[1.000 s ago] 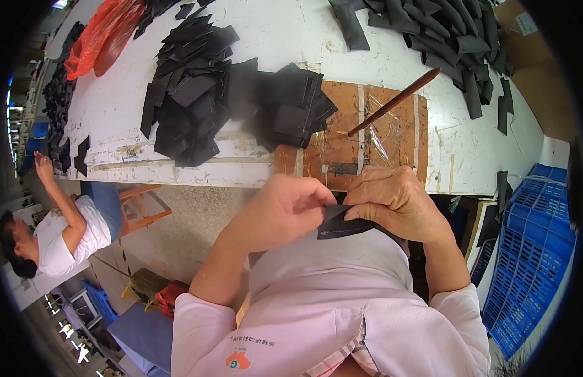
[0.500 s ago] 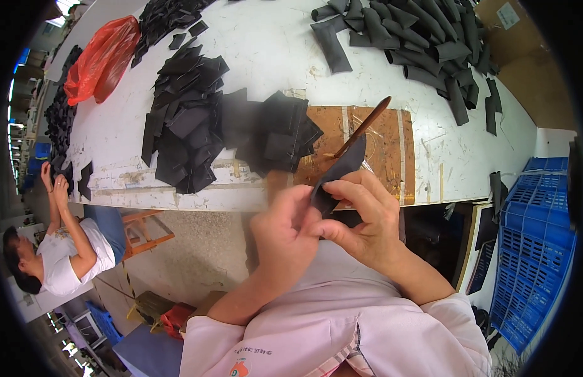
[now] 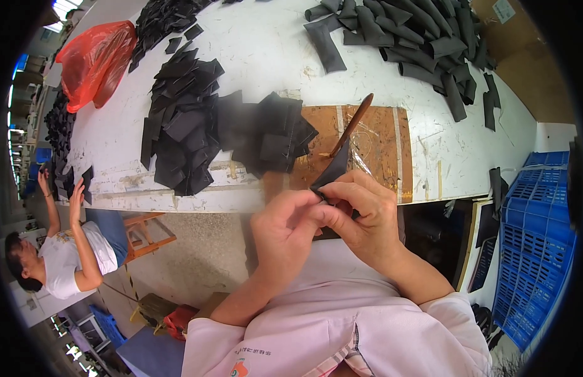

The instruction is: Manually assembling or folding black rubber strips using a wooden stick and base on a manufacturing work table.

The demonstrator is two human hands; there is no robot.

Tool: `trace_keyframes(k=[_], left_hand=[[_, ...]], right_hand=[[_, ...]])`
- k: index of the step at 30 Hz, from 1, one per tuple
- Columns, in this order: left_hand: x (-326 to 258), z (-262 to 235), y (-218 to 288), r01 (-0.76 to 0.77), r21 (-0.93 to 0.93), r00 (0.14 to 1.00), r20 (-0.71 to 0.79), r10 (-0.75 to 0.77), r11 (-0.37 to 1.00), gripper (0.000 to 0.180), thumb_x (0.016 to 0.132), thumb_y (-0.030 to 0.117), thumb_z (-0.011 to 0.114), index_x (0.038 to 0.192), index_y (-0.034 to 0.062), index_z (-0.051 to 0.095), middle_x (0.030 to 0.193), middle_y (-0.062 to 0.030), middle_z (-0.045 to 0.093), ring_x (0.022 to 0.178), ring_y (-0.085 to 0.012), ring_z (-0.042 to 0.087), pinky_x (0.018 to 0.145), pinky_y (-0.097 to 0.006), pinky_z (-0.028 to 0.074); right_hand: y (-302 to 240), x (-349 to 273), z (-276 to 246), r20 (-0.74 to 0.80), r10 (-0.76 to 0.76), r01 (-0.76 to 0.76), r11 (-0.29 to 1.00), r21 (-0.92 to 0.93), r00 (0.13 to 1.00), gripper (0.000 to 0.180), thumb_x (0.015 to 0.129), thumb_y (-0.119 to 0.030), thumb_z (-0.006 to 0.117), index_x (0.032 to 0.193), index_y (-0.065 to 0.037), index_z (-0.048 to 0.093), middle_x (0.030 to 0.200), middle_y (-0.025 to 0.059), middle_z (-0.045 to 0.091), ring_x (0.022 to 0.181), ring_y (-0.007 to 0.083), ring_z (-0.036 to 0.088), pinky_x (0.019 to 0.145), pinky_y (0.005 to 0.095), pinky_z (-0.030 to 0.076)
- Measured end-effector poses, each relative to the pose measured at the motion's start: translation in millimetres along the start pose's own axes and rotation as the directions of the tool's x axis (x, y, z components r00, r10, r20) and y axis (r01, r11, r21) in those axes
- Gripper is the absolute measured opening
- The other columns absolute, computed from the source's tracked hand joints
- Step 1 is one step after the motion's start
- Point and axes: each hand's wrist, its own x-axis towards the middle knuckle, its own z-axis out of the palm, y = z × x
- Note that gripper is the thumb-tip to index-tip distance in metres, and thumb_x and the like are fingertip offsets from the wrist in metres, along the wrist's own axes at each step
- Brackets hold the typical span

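Observation:
Both of my hands meet just off the table's near edge, pinching one black fabric piece (image 3: 334, 171). My left hand (image 3: 285, 229) is closed at its near end, with thumb and fingertips drawn together. Curled in from the other side, my right hand (image 3: 370, 217) grips the same end, fingertips touching the left ones. The gathered end is largely hidden by fingers. From there the piece tapers away toward a slanted brown wooden stick (image 3: 354, 125), which rises above a brown board (image 3: 392, 166). Whether the fabric touches the stick, I cannot tell.
Flat black pieces (image 3: 184, 125) lie heaped left of the board, beside a neater stack (image 3: 266, 132). Black tubes (image 3: 417, 41) pile up at far right by a cardboard box (image 3: 523, 69). A red plastic bag (image 3: 97, 63), a blue crate (image 3: 536, 232) and a seated person (image 3: 71, 254) flank me.
My fingers have closed in tighter, and the fabric piece now shows narrower and lower beside the stick. At left, the other person's hands have moved apart.

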Motion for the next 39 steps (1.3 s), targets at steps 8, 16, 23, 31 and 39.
trace_keyframes(k=[8, 16, 23, 31, 39], left_hand=[[-4, 7, -27, -0.297, 0.438, 0.927, -0.081, 0.367, 0.848, 0.006, 0.078, -0.005, 0.055, 0.084, -0.0029, 0.054, 0.068, -0.0062, 0.059, 0.054, -0.0074, 0.055, 0.046, -0.020, 0.046], [18, -12, -14, 0.318, -0.586, 0.922, 0.010, -0.386, 0.746, 0.017, 0.073, -0.010, 0.053, 0.085, -0.0005, 0.047, 0.071, -0.0084, 0.057, 0.038, -0.0028, 0.037, 0.033, -0.016, 0.028], [18, -22, -16, 0.438, -0.539, 0.898, 0.231, -0.374, 0.719, 0.025, 0.068, -0.006, 0.056, 0.092, 0.0007, 0.050, 0.076, -0.0063, 0.056, 0.051, -0.0018, 0.041, 0.039, -0.017, 0.030], [14, -4, -17, 0.012, -0.102, 0.982, -0.188, -0.032, 0.995, 0.020, 0.073, -0.013, 0.048, 0.090, -0.0030, 0.050, 0.078, -0.0099, 0.058, 0.045, -0.0040, 0.044, 0.036, -0.016, 0.033], [8, -26, 6, 0.469, -0.726, 0.882, 0.412, -0.227, 0.503, 0.030, 0.070, -0.008, 0.055, 0.098, -0.0043, 0.049, 0.066, -0.0058, 0.053, 0.040, -0.0046, 0.039, 0.034, -0.018, 0.028]], right_hand=[[10, 1, 7, 0.053, -0.107, 0.112, 0.989, -0.095, 0.993, 0.012, 0.067, 0.001, 0.064, 0.077, 0.002, 0.058, 0.070, 0.0099, 0.051, 0.056, 0.0236, 0.055, 0.047, 0.0314, 0.045], [21, 2, 12, 0.003, 0.056, -0.055, 0.995, -0.081, 0.998, 0.010, 0.066, 0.002, 0.061, 0.076, 0.001, 0.058, 0.067, 0.0081, 0.051, 0.053, 0.0180, 0.051, 0.047, 0.0278, 0.042], [30, 1, 6, 0.517, 0.466, -0.674, 0.282, 0.683, 0.718, 0.006, 0.077, -0.009, 0.062, 0.074, -0.005, 0.059, 0.066, -0.0042, 0.049, 0.054, 0.0043, 0.040, 0.047, 0.0179, 0.030], [27, 1, 13, 0.547, 0.370, -0.649, 0.262, 0.714, 0.751, 0.013, 0.084, -0.017, 0.057, 0.076, -0.008, 0.052, 0.065, -0.0053, 0.045, 0.057, 0.0037, 0.037, 0.051, 0.0178, 0.030], [8, -6, -2, 0.515, 0.214, -0.558, 0.328, 0.762, 0.830, 0.016, 0.083, -0.018, 0.058, 0.075, -0.005, 0.054, 0.076, -0.0034, 0.043, 0.066, 0.0067, 0.039, 0.063, 0.0177, 0.034]])
